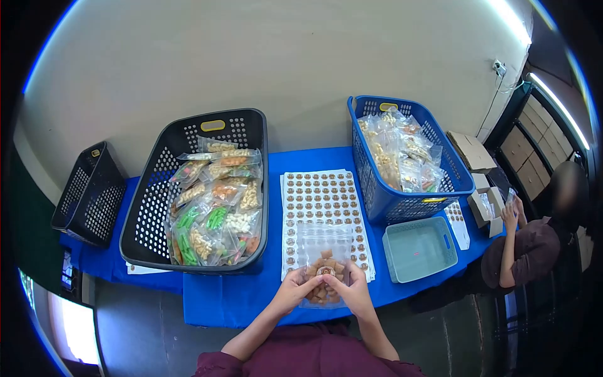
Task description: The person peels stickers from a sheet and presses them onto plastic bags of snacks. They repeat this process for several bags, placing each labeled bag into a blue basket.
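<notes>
A clear plastic pouch (325, 242) with brown snack pieces in its lower part is held upright in front of me, over the front edge of the blue table. My left hand (296, 290) grips its left side and my right hand (353, 291) its right side. Both thumbs meet on a round brown-and-white sticker (326, 271) on the pouch front. Behind the pouch lies a sheet of round stickers (320, 195), with several rows of them showing and some gaps near its lower part.
A black basket (147, 213) of filled pouches stands on the left, a blue basket (402, 204) of pouches on the right. A pale green tray (421, 248) sits before the blue one. Far left is another black basket (94, 195). At right, a co-worker (527, 251) handles a small bag beside a cardboard box (487, 204).
</notes>
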### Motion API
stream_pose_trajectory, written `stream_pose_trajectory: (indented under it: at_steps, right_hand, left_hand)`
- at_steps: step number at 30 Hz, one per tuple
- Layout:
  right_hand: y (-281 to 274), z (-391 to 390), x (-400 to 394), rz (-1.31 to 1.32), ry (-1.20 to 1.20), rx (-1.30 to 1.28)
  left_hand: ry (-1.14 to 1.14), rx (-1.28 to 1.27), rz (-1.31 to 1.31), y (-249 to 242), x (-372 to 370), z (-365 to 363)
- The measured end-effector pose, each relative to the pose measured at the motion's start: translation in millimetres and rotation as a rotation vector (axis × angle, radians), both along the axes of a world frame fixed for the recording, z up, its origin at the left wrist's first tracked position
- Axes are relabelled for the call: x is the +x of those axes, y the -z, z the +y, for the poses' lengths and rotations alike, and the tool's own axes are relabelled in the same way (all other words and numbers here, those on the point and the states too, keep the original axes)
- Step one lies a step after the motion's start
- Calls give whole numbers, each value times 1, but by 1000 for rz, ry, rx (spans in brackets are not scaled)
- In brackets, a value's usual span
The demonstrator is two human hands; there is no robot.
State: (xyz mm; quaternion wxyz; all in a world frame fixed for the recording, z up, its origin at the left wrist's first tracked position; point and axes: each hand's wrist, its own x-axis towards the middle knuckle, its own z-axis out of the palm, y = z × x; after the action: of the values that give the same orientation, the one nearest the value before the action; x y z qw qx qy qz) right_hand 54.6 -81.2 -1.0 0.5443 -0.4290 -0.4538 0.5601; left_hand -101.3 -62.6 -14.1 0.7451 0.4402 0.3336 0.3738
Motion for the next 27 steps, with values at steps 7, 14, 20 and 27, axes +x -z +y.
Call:
stream_pose_trajectory:
  at_steps: [7, 14, 20, 27]
  right_hand:
    - [16, -7, 7, 17, -8, 1]
    - [9, -7, 12, 81, 19, 14]
    - [39, -9, 7, -147, 77, 100]
    - [26, -10, 27, -276, 57, 74]
  left_hand:
    - [-36, -20, -68, 3, 5, -6]
    - [-176, -36, -105, 1, 12, -5]
    - [-279, 18, -19, 0, 31, -3]
    - [-255, -18, -35, 16, 49, 7]
